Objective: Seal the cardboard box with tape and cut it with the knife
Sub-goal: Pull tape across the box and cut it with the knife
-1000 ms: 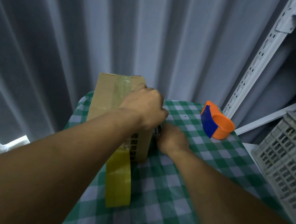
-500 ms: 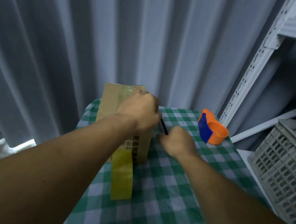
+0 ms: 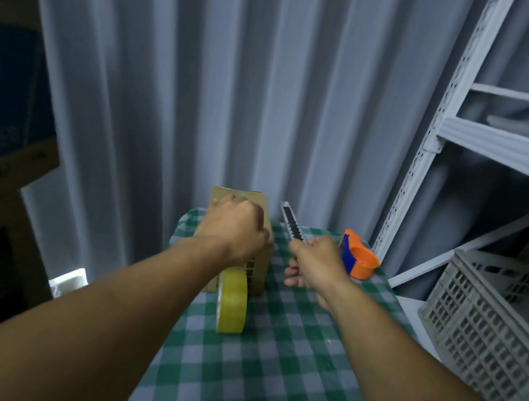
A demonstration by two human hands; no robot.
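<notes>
A small table under a green checked tablecloth [image 3: 263,373] has open cloth along its near edge. At the far left corner stands a brown cardboard box [image 3: 262,262]; the left hand [image 3: 234,227] presses closed on its top. A yellow tape roll [image 3: 233,303] stands on edge against the box's near side. The right hand [image 3: 315,264] grips a utility knife [image 3: 293,220], raised beside the box. An orange tape dispenser [image 3: 358,258] sits at the far right corner.

Yellow tape roll [image 3: 233,303], green-checked tablecloth [image 3: 263,373]
</notes>
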